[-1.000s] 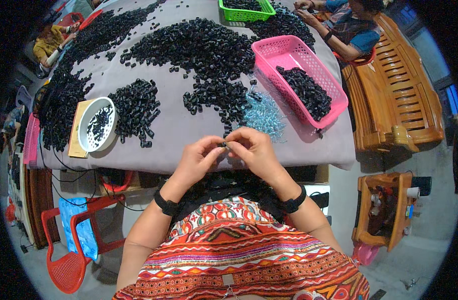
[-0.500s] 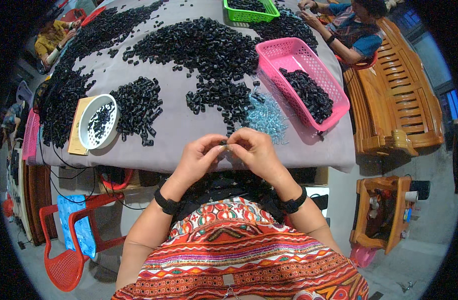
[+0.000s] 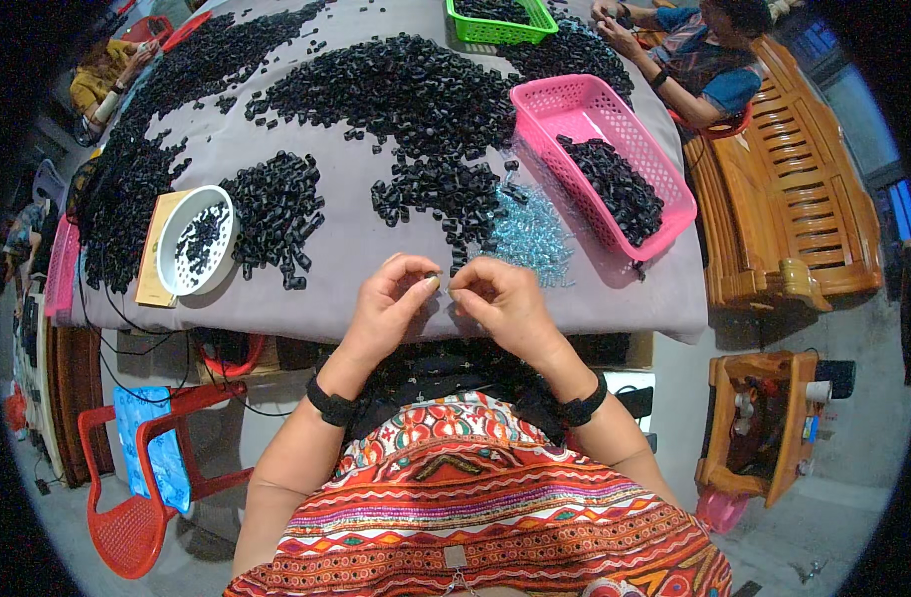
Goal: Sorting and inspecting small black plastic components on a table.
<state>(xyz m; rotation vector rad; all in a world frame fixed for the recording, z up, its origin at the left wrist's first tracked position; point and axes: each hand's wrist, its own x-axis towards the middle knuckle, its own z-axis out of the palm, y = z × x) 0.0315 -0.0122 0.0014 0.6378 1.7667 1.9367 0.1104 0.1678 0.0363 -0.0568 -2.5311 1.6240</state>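
My left hand (image 3: 386, 306) is above the near edge of the grey-covered table, thumb and forefinger pinched on a small black plastic piece (image 3: 433, 276). Just beside it, my right hand (image 3: 512, 310) has its thumb and forefinger pressed together; whatever sits between those tips is too small to make out. A narrow gap separates the two hands. Beyond the fingers spreads a heap of small black plastic pieces (image 3: 438, 189). Against its right side lies a pile of small clear bluish pieces (image 3: 531, 239).
A pink basket (image 3: 664, 234) partly filled with black parts stands at right. At left, a white bowl (image 3: 165, 264) rests on a tan board (image 3: 155, 284). A green basket (image 3: 495, 32) is far back. Two other people sit at the far corners. A red chair (image 3: 127, 527) stands lower left.
My hands, touching at the fingertips before, have come slightly apart. The left has shifted a little left with the black piece. At the far left, the other person's hands have moved.
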